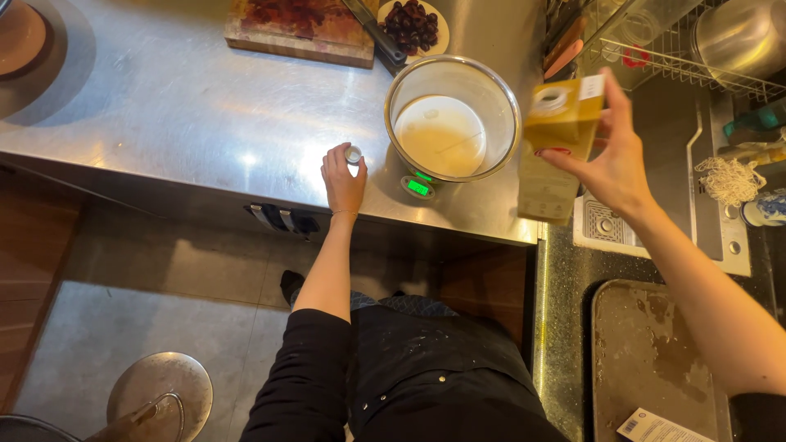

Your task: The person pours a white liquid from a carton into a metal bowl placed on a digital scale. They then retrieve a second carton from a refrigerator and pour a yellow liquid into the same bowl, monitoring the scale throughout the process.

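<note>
Carton (562, 139), yellow and open-topped, sits upright in the right hand (610, 160), fingers clamped round its side beside the steel bowl (452, 117); probably light, squashy, so grip low. Left hand (344, 182) fingertips pinch the small cap (353, 154) on the counter (180, 106).

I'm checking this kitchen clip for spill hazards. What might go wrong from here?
The right hand holds the yellow carton with its spout open, beyond the counter's edge; tilted further, it might drip onto the sink area. The steel bowl of pale liquid hides most of the small scale, so a nudge could tip it. The left hand pinches the small cap, which could roll off the steel counter.
</note>
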